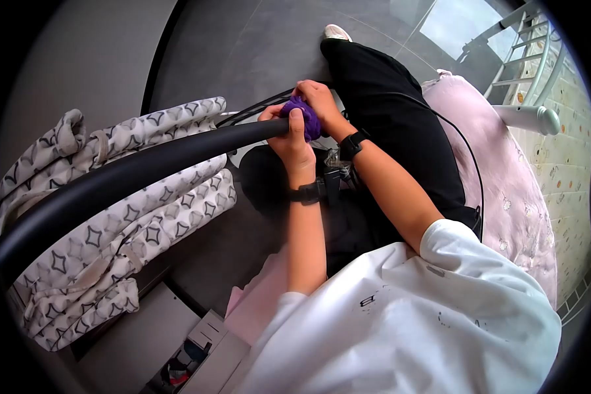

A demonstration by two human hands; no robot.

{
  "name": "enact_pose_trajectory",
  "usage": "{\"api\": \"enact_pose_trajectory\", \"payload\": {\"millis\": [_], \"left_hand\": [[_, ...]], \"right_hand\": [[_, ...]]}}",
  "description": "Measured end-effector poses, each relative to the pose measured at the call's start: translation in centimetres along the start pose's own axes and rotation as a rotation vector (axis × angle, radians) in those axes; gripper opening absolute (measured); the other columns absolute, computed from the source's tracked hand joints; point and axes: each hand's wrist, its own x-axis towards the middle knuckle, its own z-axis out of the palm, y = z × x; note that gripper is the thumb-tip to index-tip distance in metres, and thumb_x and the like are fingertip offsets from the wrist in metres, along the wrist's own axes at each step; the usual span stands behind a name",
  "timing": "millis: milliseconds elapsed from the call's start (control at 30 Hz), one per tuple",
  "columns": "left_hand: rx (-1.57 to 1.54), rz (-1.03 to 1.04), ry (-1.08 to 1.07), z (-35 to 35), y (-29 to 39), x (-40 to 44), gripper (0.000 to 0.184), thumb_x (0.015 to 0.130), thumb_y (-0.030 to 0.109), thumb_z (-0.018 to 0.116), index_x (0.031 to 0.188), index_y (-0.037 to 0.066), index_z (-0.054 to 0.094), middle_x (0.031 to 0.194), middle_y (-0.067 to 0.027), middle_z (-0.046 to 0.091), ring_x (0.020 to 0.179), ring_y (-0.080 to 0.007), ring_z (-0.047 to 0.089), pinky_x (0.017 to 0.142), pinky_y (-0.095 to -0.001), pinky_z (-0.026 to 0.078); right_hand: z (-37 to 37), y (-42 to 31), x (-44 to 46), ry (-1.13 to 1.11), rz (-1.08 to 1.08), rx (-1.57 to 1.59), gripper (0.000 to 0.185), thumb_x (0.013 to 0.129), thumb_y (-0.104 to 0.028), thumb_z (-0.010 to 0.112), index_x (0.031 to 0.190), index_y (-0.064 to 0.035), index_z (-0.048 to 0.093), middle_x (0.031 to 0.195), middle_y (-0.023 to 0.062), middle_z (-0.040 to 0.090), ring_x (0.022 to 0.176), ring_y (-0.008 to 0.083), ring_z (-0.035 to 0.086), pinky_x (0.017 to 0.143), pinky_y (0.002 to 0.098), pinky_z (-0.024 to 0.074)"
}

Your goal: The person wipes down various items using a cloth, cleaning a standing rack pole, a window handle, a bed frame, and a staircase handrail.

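Note:
A bunched purple cloth (304, 118) is gripped between my two hands at the end of a thick black bar (151, 164). My left hand (290, 146) is closed, its thumb pressing on the cloth and the bar's end passing against its fingers. From the far side, my right hand (317, 104) curls its fingers over the top of the same cloth. Whether the cloth wraps fully around the bar, I cannot tell. Both wrists carry black straps, and a small dark device (333, 187) sits by the left one.
Patterned white-and-grey fabric (151, 233) hangs in folds under the bar. Pink bedding (499, 177) lies to the right, near a white metal ladder (528, 56). A thin black cable (469, 148) crosses my black trousers. Grey tile floor (269, 39) stretches ahead; an open drawer (200, 351) stands below.

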Motion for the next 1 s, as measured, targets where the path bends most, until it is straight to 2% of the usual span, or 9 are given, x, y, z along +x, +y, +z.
{"api": "enact_pose_trajectory", "payload": {"millis": [67,167,233,433,633,700,833,900,1000], "left_hand": [[-0.021,-0.14,-0.031,0.0,0.8,0.0,0.048,0.078,0.002,0.072,0.119,0.005,0.047,0.106,-0.0045,0.051,0.097,-0.013,0.052,0.091,-0.0284,0.043],[0.139,-0.122,-0.055,1.0,0.2,-0.3,0.049,0.077,0.0,0.073,0.119,0.004,0.048,0.105,-0.0038,0.052,0.098,-0.013,0.052,0.091,-0.0264,0.042],[0.227,-0.073,-0.07,0.5,-0.6,-0.8,0.047,0.078,0.003,0.072,0.119,0.002,0.049,0.107,-0.0044,0.052,0.1,-0.0134,0.051,0.091,-0.0258,0.041],[0.296,-0.332,-0.256,-0.5,1.1,-1.3,0.046,0.08,0.011,0.074,0.117,-0.003,0.052,0.108,-0.0068,0.058,0.094,-0.014,0.057,0.086,-0.0288,0.046],[0.662,-0.333,-0.33,-1.1,7.8,-3.1,0.036,0.078,0.018,0.073,0.099,-0.008,0.061,0.084,-0.0148,0.068,0.077,-0.0193,0.064,0.073,-0.032,0.049],[0.73,-0.273,-0.345,-1.1,11.4,-3.7,0.029,0.079,0.016,0.073,0.096,-0.007,0.063,0.08,-0.0085,0.066,0.071,-0.0119,0.058,0.067,-0.0282,0.048],[0.413,-0.241,-0.268,-3.5,12.5,-4.2,0.027,0.08,0.016,0.076,0.095,-0.005,0.066,0.084,-0.0072,0.068,0.077,-0.0108,0.06,0.07,-0.0249,0.048],[0.177,-0.253,-0.128,-4.6,12.6,-4.1,0.018,0.082,0.006,0.073,0.097,-0.003,0.066,0.086,-0.0019,0.064,0.077,-0.0073,0.057,0.072,-0.0197,0.045],[0.253,-0.094,0.048,-7.2,11.0,-3.4,0.015,0.083,0.003,0.069,0.097,-0.002,0.064,0.083,-0.0005,0.061,0.074,-0.0069,0.054,0.069,-0.019,0.043]], "right_hand": [[0.4,0.4,-0.3,0.003,-0.015,0.107,0.029,0.09,-0.022,0.052,0.076,-0.0002,0.065,0.068,0.0011,0.057,0.063,0.0092,0.049,0.059,0.0246,0.0402],[-0.2,0.9,0.2,0.04,-0.076,0.056,0.026,0.085,-0.019,0.051,0.075,0.0026,0.062,0.068,0.0049,0.059,0.063,0.0131,0.054,0.061,0.0282,0.0447],[-0.4,1.4,0.0,0.06,-0.081,0.059,0.025,0.084,-0.018,0.051,0.073,0.0019,0.062,0.067,0.0051,0.059,0.062,0.0127,0.053,0.06,0.0281,0.0437],[-0.5,0.3,-0.2,0.211,-0.183,0.013,0.025,0.087,-0.021,0.051,0.073,-0.0036,0.063,0.063,-0.001,0.052,0.058,0.0091,0.044,0.055,0.0251,0.0371],[1.5,-8.2,-3.8,0.019,-0.334,0.164,0.025,0.096,-0.024,0.05,0.084,-0.0049,0.06,0.062,-0.0052,0.045,0.056,0.004,0.038,0.053,0.0209,0.0323],[1.7,-10.4,-4.3,-0.075,-0.387,0.231,0.025,0.098,-0.024,0.05,0.086,-0.0045,0.06,0.064,-0.0046,0.046,0.059,0.0038,0.039,0.055,0.0205,0.0329],[2.4,-15.7,-6.3,0.004,-0.501,0.1,0.023,0.098,-0.021,0.051,0.094,-0.0013,0.061,0.075,-0.002,0.054,0.065,0.0053,0.045,0.062,0.0196,0.0366],[1.2,-15.9,-5.5,0.008,-0.512,0.167,0.019,0.096,-0.017,0.054,0.099,0.0001,0.061,0.082,0.0007,0.058,0.077,0.0069,0.053,0.072,0.0204,0.0417],[-1.1,-17.8,-5.1,0.062,-0.525,0.11,0.015,0.092,-0.011,0.057,0.102,0.0005,0.06,0.087,0.0009,0.059,0.082,0.0078,0.054,0.076,0.0217,0.0426]]}}
